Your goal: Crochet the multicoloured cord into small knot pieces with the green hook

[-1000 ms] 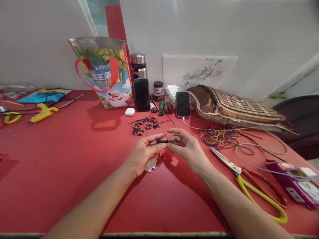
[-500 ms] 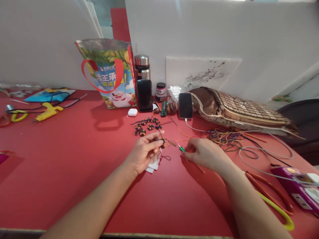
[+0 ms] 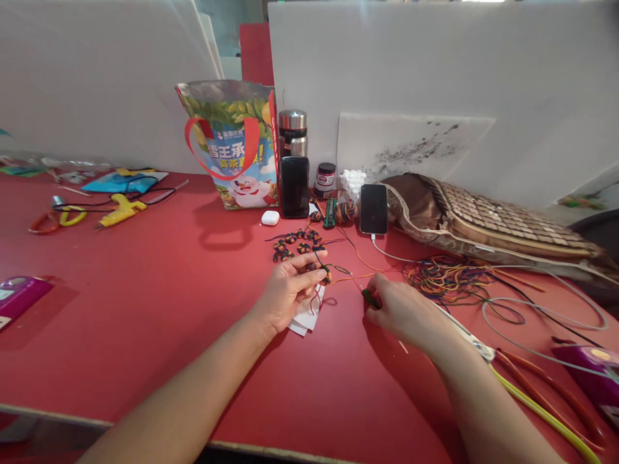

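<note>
My left hand (image 3: 296, 289) pinches a small dark, multicoloured yarn piece (image 3: 326, 276) between thumb and fingers. Loose strands and a dark thread loop (image 3: 342, 269) trail from it to the right. In my right hand (image 3: 399, 308), resting low over the table, is a slim tool with a green grip (image 3: 369, 297); its thin metal tip points up and left toward the yarn piece, and the fingers hide much of it. White paper slips (image 3: 307, 316) lie under my left hand. Just beyond are several similar knotted yarn pieces (image 3: 304, 247).
Tangled yarn (image 3: 447, 278) and a charging cable surround the right side, near long red-and-yellow-handled shears (image 3: 485, 350) beneath my right forearm. Behind stand a phone (image 3: 374, 209), a black device (image 3: 294, 187), a thermos (image 3: 293, 121) and a printed bag (image 3: 236, 154). A yellow glue gun (image 3: 123, 210) lies left.
The view has shifted left, so things appear farther right. My right hand has turned over the green-gripped tool, hiding more of it. My left hand still holds the yarn piece.
</note>
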`<state>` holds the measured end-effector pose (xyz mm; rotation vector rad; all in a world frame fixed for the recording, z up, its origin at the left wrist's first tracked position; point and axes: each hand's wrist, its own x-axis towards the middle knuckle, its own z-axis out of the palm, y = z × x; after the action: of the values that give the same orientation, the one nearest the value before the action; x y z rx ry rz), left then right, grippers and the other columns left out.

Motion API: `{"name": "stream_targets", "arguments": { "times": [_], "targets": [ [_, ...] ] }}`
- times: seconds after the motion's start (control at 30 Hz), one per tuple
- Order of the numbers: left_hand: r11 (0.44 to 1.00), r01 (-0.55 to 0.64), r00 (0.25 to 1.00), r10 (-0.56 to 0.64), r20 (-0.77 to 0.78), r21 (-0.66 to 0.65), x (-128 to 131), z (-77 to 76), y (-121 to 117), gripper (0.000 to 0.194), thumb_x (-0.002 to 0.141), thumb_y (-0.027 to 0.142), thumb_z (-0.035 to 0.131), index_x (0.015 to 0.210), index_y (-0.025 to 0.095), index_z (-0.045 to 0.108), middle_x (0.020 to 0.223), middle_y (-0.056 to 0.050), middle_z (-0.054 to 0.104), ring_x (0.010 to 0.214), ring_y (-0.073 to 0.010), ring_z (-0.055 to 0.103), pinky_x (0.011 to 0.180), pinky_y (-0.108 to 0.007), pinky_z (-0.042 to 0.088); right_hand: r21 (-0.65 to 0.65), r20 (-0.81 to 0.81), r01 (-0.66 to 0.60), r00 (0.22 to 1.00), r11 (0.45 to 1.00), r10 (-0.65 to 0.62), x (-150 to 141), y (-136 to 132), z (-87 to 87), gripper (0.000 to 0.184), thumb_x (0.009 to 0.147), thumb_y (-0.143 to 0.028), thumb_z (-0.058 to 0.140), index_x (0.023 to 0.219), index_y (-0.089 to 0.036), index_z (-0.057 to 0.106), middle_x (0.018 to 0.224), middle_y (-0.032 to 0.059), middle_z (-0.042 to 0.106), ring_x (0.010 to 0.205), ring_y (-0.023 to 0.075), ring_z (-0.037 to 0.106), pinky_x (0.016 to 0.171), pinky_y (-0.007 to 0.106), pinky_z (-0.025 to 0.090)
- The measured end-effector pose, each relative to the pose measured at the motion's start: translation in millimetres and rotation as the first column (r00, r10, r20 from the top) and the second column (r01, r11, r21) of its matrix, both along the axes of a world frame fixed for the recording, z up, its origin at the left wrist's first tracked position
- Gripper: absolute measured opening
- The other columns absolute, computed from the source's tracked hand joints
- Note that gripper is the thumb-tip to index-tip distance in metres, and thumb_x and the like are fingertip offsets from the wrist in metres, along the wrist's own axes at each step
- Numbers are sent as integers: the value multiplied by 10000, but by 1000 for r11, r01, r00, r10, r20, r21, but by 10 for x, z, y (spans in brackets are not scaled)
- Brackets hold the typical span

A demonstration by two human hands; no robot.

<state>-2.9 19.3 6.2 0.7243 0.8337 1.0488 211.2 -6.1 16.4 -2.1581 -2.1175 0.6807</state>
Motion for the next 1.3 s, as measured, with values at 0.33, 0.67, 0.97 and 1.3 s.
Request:
{"name": "stream_targets", "arguments": {
  "times": [0.33,0.67,0.97,1.3],
  "targets": [
    [999,-38,992,37,123,8,-10,27,8,489,585,113,956,1058,185,858,695,31,634,535,-26,476,494,-164,322,-79,-938,262,306,962,-160,178,13,197,219,752,-351,782,789,-213,616,498,-77,497,416,130,543,426,251,456],
    [996,-87,988,90,125,-26,-44,61,17,489,680,123,888,1163,145,819,730,0,655,599,-57,490,557,-189,361,95,-995,401,27,911,92,63,-116,250,159,825,-231,700,834,-191,854,528,18,653,314,98,472,309,222,307],
    [993,-117,981,116,158,-5,-24,78,5,580,640,78,904,1206,165,807,768,13,659,643,-67,547,550,-181,376,4,-994,429,97,903,-42,-89,-57,135,146,782,-245,704,760,-156,818,539,40,668,356,97,484,336,217,326],
    [995,-98,982,95,162,8,-28,59,4,554,676,80,900,1214,174,806,787,12,675,629,-55,537,561,-184,391,-104,-991,303,-112,947,-73,-102,-12,76,175,800,-283,693,835,-170,823,580,5,650,355,64,375,339,216,276]
  ]
}}
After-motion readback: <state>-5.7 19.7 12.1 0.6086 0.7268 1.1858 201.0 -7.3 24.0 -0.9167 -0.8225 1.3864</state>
